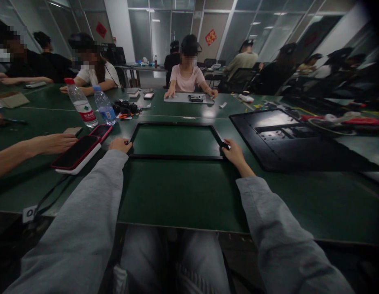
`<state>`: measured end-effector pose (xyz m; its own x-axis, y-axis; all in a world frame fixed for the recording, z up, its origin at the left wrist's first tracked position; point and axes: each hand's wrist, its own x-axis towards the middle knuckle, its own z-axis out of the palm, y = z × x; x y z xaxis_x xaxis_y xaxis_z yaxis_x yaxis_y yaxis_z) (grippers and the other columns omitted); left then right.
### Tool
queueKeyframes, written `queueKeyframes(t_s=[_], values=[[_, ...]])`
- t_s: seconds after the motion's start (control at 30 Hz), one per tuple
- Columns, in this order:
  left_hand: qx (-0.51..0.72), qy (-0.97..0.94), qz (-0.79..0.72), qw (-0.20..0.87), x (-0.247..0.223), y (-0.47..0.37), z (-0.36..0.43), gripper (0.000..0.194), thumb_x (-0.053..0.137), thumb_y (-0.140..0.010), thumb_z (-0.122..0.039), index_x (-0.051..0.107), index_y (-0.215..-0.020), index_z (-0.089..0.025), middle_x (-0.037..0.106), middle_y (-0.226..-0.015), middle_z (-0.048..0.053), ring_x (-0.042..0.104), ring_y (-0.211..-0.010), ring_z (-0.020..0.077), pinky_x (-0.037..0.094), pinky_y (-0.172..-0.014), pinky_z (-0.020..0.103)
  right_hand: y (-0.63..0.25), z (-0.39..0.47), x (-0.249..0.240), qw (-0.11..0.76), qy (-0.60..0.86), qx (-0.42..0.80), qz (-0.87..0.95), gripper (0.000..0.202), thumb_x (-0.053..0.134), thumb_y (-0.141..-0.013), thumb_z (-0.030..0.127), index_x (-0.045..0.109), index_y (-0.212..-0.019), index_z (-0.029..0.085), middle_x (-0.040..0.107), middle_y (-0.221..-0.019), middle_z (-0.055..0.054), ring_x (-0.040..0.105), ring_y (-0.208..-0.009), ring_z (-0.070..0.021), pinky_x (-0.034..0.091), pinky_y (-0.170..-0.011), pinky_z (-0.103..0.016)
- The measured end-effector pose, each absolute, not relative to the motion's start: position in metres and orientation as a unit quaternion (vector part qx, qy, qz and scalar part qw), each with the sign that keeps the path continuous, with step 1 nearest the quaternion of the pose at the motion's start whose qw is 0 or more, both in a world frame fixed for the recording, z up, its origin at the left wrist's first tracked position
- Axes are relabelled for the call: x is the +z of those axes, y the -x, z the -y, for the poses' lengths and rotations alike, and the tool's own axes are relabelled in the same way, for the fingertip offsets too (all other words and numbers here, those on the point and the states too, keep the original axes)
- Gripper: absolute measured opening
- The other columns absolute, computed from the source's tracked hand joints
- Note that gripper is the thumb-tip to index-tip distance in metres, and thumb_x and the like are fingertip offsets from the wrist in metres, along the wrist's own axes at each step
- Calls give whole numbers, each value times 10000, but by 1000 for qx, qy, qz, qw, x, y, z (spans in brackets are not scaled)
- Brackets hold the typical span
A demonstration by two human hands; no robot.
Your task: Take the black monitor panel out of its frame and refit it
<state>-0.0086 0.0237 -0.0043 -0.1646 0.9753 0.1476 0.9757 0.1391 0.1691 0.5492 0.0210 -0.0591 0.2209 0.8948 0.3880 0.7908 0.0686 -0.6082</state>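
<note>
A thin black rectangular frame point(177, 157) lies in front of me on the green table point(183, 192), the tabletop showing through its opening. My left hand point(119, 144) has its fingers closed on the left side of this frame. On the opposite side, my right hand point(234, 151) grips the right edge near the front corner. A large black panel point(299, 151) with a recessed, shiny middle rests to the right of my right hand.
Left of my left hand are a red-edged phone point(76, 152) and two bottles point(81, 104). Another person's hand point(56, 143) reaches in beside the phone. A black bundle point(125, 107) sits behind. Across the table, a person in pink point(187, 77) handles a grey board point(177, 98).
</note>
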Motion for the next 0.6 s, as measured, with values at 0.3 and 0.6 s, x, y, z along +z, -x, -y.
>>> queueKeyframes(t_s=[0.3, 0.6], values=[[-86, 653, 752, 12, -3, 7, -24, 381, 541, -914, -493, 798, -906, -211, 750, -1083, 147, 696, -982, 309, 524, -788, 377, -551, -23, -61, 384, 679, 66, 622, 540, 625, -777, 226, 652, -1313, 160, 733, -1289, -174, 661, -1265, -356, 492, -1114, -571], [-84, 653, 753, 16, -2, 6, -23, 387, 540, -923, -496, 803, -936, -212, 734, -1098, 147, 691, -1002, 312, 529, -803, 377, -554, -22, -63, 376, 675, 60, 632, 553, 608, -801, 226, 639, -1348, 149, 719, -1319, -176, 650, -1284, -354, 495, -1113, -562]])
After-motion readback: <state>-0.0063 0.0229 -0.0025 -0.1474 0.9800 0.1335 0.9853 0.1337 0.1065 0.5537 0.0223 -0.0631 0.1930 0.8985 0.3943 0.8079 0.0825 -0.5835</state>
